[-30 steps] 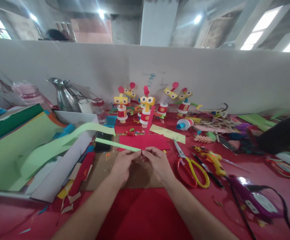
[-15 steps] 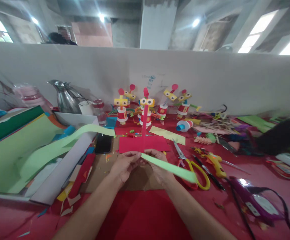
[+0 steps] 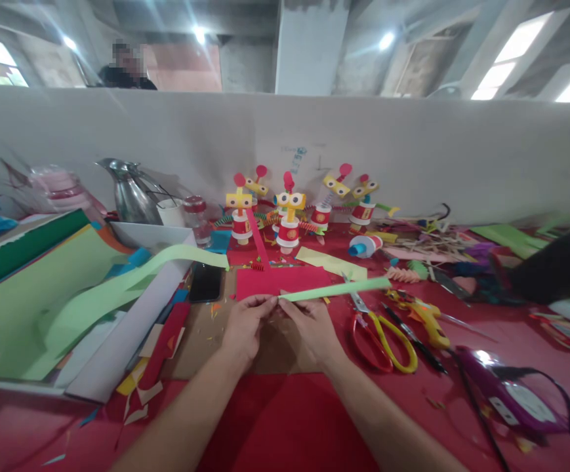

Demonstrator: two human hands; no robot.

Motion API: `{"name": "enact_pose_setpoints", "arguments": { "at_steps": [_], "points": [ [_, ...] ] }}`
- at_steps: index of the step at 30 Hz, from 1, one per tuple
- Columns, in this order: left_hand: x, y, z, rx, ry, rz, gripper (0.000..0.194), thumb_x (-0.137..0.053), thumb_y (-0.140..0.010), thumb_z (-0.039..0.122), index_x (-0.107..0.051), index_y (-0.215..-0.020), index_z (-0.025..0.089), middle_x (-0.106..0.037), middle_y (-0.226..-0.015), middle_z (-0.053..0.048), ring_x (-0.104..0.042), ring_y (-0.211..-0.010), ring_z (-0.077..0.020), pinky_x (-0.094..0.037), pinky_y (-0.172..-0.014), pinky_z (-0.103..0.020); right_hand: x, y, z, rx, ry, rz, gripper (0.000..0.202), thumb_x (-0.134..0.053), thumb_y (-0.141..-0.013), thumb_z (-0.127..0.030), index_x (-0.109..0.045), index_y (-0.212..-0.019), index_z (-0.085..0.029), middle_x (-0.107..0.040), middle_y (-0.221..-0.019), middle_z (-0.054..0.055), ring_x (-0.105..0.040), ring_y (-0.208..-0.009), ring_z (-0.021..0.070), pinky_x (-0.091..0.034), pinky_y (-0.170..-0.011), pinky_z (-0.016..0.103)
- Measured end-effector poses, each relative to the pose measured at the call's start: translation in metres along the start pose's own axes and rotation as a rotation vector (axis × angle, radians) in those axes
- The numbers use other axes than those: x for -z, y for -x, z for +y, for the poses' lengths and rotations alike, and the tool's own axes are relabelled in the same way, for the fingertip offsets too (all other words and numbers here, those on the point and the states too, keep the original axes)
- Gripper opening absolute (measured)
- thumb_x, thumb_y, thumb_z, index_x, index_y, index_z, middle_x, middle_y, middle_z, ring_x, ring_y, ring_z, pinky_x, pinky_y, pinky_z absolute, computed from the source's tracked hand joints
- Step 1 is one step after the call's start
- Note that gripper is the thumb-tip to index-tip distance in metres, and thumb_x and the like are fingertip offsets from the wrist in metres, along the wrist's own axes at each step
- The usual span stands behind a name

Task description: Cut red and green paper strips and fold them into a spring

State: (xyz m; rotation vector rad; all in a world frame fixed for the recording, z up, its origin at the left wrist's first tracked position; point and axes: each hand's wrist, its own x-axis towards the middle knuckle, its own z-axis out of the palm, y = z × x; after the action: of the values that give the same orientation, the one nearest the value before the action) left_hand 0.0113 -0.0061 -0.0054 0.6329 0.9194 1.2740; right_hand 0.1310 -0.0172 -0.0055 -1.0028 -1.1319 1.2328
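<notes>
My left hand (image 3: 246, 326) and my right hand (image 3: 311, 331) meet over the brown cardboard (image 3: 201, 347), fingertips pinched together at the joined ends of two paper strips. Out to the right from the pinch runs a light green paper strip (image 3: 338, 289), nearly level and raised above the scissors. A narrow red paper strip (image 3: 258, 239) stretches away from me and leans left; its near end is hidden against the red paper sheet (image 3: 269, 280) and my fingers. That sheet lies flat just beyond my hands.
Cup-bodied paper figures (image 3: 288, 229) stand along the white partition. Scissors (image 3: 383, 334), a black pen (image 3: 415, 341), a yellow glue gun (image 3: 428, 322) and a purple device (image 3: 511, 390) lie right. At left are a phone (image 3: 204, 283) and an open box (image 3: 132, 334) of coloured paper.
The green strip has swung upward from sloping down to the right to nearly level. The red strip has tipped from upright to leaning left. My hands stay together in nearly the same place.
</notes>
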Motion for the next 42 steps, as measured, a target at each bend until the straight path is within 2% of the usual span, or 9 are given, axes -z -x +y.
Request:
{"name": "enact_pose_setpoints", "arguments": {
  "at_steps": [3,7,12,17,21,26,32,36,42],
  "points": [
    [-0.0014,0.0017,0.0001,0.019,0.026,-0.031,0.025,-0.083,-0.050,0.026,-0.068,-0.066,0.013,-0.064,-0.062,-0.001,-0.057,-0.059,-0.0088,-0.044,-0.064,-0.023,0.0019,-0.0015,0.0006,-0.010,0.014,0.062,0.015,-0.066,-0.073,-0.031,-0.072,-0.073,-0.017,-0.069,-0.066,0.001,-0.061,-0.063,0.0155,-0.049,-0.066,0.029],
    [-0.0023,0.0031,0.0061,0.029,0.010,-0.021,0.028,-0.083,-0.052,0.027,-0.068,-0.072,0.014,-0.068,-0.071,-0.002,-0.060,-0.063,-0.0115,-0.046,-0.066,-0.026,0.0034,-0.0022,0.0020,-0.057,0.037,0.055,0.017,-0.066,-0.072,-0.034,-0.071,-0.074,-0.017,-0.070,-0.066,0.001,-0.062,-0.062,0.0167,-0.049,-0.063,0.029],
    [-0.0013,0.0024,0.0083,-0.008,-0.007,0.051,0.027,-0.083,-0.048,0.025,-0.065,-0.064,0.014,-0.063,-0.060,0.001,-0.055,-0.055,-0.0080,-0.043,-0.057,-0.021,0.0027,-0.0023,0.0036,-0.091,-0.016,0.067,0.019,-0.072,-0.067,-0.034,-0.070,-0.074,-0.016,-0.069,-0.066,0.002,-0.062,-0.062,0.0156,-0.049,-0.064,0.028],
    [-0.0005,-0.0002,0.0057,0.048,0.125,0.053,0.031,-0.085,-0.042,0.020,-0.062,-0.062,0.014,-0.061,-0.061,0.002,-0.057,-0.058,-0.0081,-0.045,-0.062,-0.021,0.0027,-0.0037,0.0029,-0.133,-0.136,0.041,0.017,-0.075,-0.064,-0.031,-0.071,-0.072,-0.016,-0.069,-0.067,0.001,-0.060,-0.063,0.0127,-0.049,-0.067,0.027],
    [0.0005,0.0005,0.0059,0.063,-0.001,-0.015,0.029,-0.083,-0.048,0.027,-0.063,-0.065,0.015,-0.063,-0.065,0.000,-0.057,-0.060,-0.0102,-0.044,-0.064,-0.024,0.0031,-0.0030,0.0020,-0.128,-0.076,0.063,0.017,-0.073,-0.065,-0.033,-0.071,-0.073,-0.018,-0.069,-0.066,0.001,-0.062,-0.061,0.0151,-0.049,-0.066,0.029],
    [0.0037,0.0022,0.0061,-0.038,-0.291,-0.034,0.029,-0.080,-0.052,0.036,-0.062,-0.057,0.014,-0.059,-0.056,-0.001,-0.051,-0.057,-0.0110,-0.037,-0.058,-0.024,0.0053,-0.0012,0.0041,-0.055,0.111,0.042,0.018,-0.068,-0.071,-0.036,-0.069,-0.074,-0.018,-0.071,-0.070,0.003,-0.063,-0.065,0.0181,-0.048,-0.063,0.029],
    [0.0048,0.0011,0.0072,-0.083,-0.331,0.010,0.031,-0.079,-0.050,0.040,-0.061,-0.051,0.015,-0.054,-0.049,0.001,-0.046,-0.052,-0.0099,-0.033,-0.056,-0.024,0.0058,-0.0006,0.0067,0.088,0.365,0.061,0.021,-0.062,-0.077,-0.039,-0.065,-0.076,-0.018,-0.069,-0.069,0.003,-0.061,-0.063,0.0177,-0.045,-0.058,0.028],
    [0.0028,0.0025,0.0069,-0.108,-0.353,0.020,0.031,-0.079,-0.049,0.039,-0.060,-0.049,0.015,-0.055,-0.049,0.001,-0.046,-0.052,-0.0103,-0.034,-0.056,-0.025,0.0040,0.0010,0.0041,0.121,0.360,0.032,0.021,-0.060,-0.078,-0.038,-0.062,-0.071,-0.018,-0.068,-0.068,0.002,-0.060,-0.061,0.0161,-0.045,-0.057,0.026],
    [-0.0037,0.0079,0.0056,-0.112,-0.313,0.010,0.027,-0.078,-0.052,0.034,-0.059,-0.051,0.015,-0.057,-0.052,0.000,-0.048,-0.054,-0.0103,-0.036,-0.057,-0.024,0.0076,-0.0007,0.0055,0.096,0.373,0.090,0.023,-0.062,-0.075,-0.040,-0.059,-0.067,-0.018,-0.065,-0.063,0.002,-0.058,-0.059,0.0164,-0.043,-0.055,0.026]
  ]
}}
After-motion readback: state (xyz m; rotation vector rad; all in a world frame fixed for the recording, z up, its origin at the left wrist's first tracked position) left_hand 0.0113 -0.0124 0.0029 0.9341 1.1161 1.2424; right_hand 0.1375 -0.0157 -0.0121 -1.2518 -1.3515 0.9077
